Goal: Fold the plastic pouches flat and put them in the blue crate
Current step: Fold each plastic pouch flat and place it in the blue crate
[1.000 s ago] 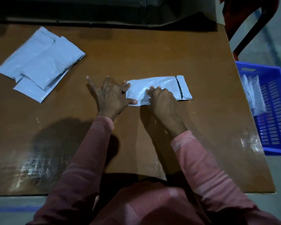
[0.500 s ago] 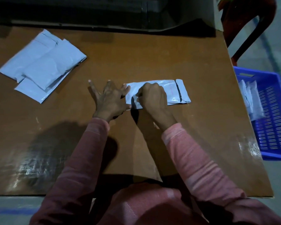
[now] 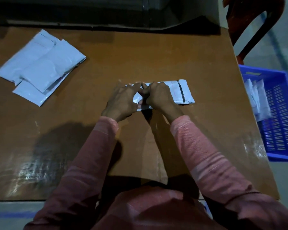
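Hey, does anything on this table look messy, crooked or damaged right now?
Nothing is damaged or spilled. Only the pile of unfolded pouches at the table's far left lies askew, fanned and overlapping. Both hands, left and right, press the pouch being folded.

A folded white plastic pouch (image 3: 181, 92) lies near the middle of the brown wooden table (image 3: 156, 55), with the left hand (image 3: 123, 100) and the right hand (image 3: 158, 95) side by side on its left part. A pile of flat white plastic pouches (image 3: 40, 67) lies well apart at the table's far left. The blue slotted plastic crate (image 3: 279, 117) stands off the table's right edge with white pouches (image 3: 258, 100) in it, behind it a dark red chair (image 3: 249, 22).
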Tool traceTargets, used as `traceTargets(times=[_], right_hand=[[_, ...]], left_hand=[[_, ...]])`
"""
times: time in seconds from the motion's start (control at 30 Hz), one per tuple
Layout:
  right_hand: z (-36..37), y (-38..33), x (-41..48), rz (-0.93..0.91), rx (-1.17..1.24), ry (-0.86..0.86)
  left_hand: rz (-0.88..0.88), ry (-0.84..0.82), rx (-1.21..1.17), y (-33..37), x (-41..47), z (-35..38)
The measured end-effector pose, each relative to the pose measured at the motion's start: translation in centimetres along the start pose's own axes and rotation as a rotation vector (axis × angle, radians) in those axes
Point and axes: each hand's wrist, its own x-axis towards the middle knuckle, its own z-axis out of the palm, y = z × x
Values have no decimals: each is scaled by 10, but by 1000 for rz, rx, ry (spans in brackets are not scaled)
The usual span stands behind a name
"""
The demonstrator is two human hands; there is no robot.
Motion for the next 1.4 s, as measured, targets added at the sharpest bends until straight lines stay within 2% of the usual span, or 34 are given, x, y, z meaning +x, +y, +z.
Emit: traceTargets(times=[0.07, 0.13, 0.2, 0.3, 0.47, 0.53, 0.63, 0.7, 0.77, 0.97, 1.13, 1.4], right_hand=[[-11, 9, -3, -58, 130, -59], [-26, 26, -6, -49, 239, -75], [-32, 43, -8, -17, 206, -26], [-16, 60, -20, -20, 80, -164], [24, 58, -35, 12, 48, 11], [23, 56, -33, 27, 32, -22], [12, 61, -27, 9, 31, -96], [10, 64, -21, 17, 34, -8], [14, 67, -15, 69, 26, 164], [34, 59, -11, 127, -67, 281], [40, 61, -10, 154, -78, 294], [32, 56, -13, 174, -47, 235]], left_hand=[[-81, -55, -114, -3, 4, 5], [-82, -105, -84, -7, 8, 6], [-58, -167, -2, -9, 11, 2], [-51, -238, 104, -4, 13, -3], [-69, -334, 82, 0, 17, -4], [-109, -303, -20, 6, 18, 2], [-148, -82, 18, 21, 18, 21], [-130, 54, 68, 29, 22, 31], [-114, 98, 101, 33, 29, 41], [-96, 163, 183, 28, 38, 65], [-102, 158, 199, 27, 41, 69], [-111, 33, 186, 31, 39, 55]])
